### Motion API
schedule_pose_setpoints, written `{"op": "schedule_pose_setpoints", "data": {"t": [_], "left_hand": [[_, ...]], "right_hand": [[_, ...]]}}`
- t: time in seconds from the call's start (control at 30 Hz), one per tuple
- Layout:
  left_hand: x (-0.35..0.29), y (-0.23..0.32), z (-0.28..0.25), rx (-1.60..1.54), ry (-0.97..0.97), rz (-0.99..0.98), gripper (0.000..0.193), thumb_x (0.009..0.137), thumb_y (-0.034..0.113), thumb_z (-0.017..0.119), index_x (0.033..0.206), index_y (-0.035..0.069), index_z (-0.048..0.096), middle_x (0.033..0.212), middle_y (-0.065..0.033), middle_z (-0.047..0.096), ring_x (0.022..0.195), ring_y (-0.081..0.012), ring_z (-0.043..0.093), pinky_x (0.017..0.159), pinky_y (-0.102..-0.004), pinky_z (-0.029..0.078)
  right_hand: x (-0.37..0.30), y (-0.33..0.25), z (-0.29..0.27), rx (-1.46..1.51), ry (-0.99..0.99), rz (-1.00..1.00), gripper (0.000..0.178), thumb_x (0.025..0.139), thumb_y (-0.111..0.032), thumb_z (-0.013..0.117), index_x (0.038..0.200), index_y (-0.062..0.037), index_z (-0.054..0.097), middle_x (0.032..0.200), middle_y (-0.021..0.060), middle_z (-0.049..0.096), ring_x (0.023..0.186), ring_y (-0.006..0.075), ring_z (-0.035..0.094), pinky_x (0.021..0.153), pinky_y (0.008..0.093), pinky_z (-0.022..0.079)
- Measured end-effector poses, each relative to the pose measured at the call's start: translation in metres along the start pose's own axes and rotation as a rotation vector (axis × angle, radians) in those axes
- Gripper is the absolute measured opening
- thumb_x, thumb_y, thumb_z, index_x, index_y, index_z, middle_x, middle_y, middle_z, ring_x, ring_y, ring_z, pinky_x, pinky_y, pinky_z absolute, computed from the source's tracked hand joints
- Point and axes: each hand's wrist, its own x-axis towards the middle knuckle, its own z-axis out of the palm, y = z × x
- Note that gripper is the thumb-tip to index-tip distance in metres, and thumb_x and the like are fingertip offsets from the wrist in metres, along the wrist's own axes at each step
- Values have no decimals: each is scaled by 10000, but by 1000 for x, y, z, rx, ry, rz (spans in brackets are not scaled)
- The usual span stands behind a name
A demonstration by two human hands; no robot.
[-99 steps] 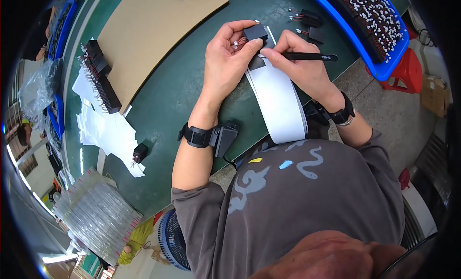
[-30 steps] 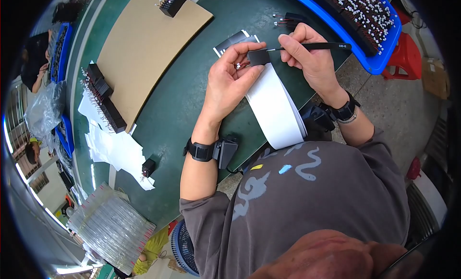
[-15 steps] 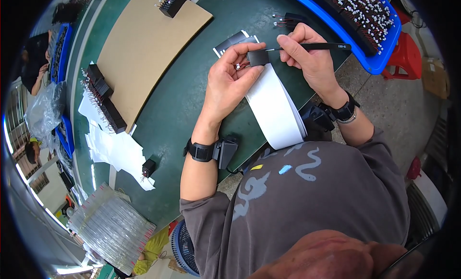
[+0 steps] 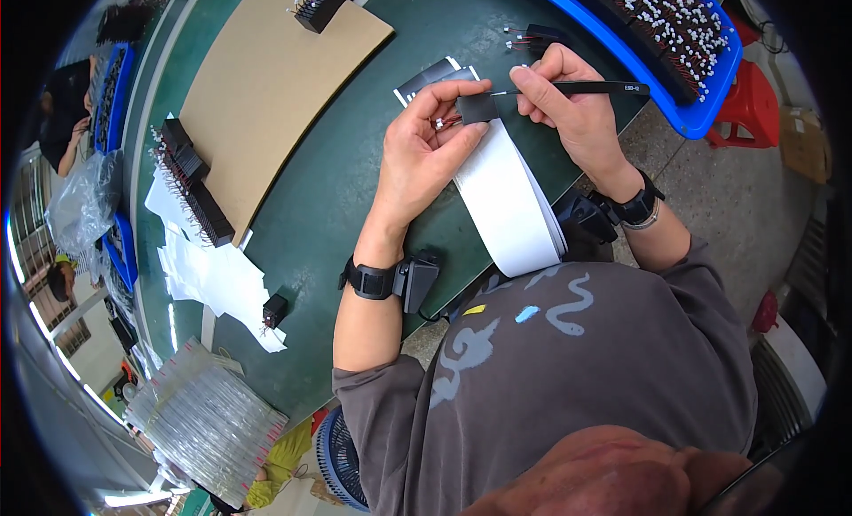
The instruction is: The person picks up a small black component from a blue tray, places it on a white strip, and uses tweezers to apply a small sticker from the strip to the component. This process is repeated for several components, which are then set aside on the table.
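Note:
My left hand (image 4: 422,157) is closed, pinching a small black rectangular block (image 4: 480,109) between thumb and fingers. Short red and dark wires with a white connector (image 4: 441,123) come out of the block's left side, near my palm. In my right hand (image 4: 575,112), black tweezers (image 4: 608,87) are gripped between thumb and fingers, their thin tip at the block's upper right edge. Whether the tip holds anything is too small to tell. Under the block runs a long white paper strip (image 4: 506,201), curving toward my body. Dark printed sheets (image 4: 433,78) lie just beyond my left hand.
A blue tray (image 4: 692,121) at the far right holds many black blocks with white connectors. Two loose wired blocks (image 4: 540,35) lie beside it. Left are a brown board (image 4: 266,81), rows of black blocks (image 4: 202,201), white paper scraps (image 4: 213,281) and a single block (image 4: 275,310).
The rear end of the tweezers has dipped very slightly, and the block has shifted a touch in my left hand. Both hands otherwise stay in place.

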Motion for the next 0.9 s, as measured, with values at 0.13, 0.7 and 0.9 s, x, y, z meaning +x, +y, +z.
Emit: {"op": "schedule_pose_setpoints", "data": {"t": [0.13, 0.7, 0.9], "left_hand": [[-1, -1, 0, -19, -11, 4, 393, 897, -75, 656, 1280, -26, 582, 1282, -64, 610, 1108, -83, 585, 957, -216, 517], [-2, -8, -1, 58, -18, 84, 535, 916, -57, 638, 1415, -6, 454, 1300, -118, 625, 1164, -141, 609, 966, -280, 538], [-3, -7, -2, 50, -26, 43, 513, 917, -45, 646, 1402, -19, 481, 1284, -117, 642, 1136, -140, 629, 963, -273, 539]], "right_hand": [[-1, -1, 2, -35, 8, -31, 225, 974, -197, 692, 829, -82, 566, 718, -3, 637, 619, 14, 545, 547, 161, 410], [1, -13, 2, -830, -233, -815, 277, 792, -6, 782, 1051, -42, 692, 1126, 118, 721, 1021, 302, 695, 909, 408, 536], [1, -18, -14, -823, -231, -866, 261, 774, 14, 792, 1010, -40, 694, 1030, 107, 731, 948, 283, 701, 867, 405, 545]]}}
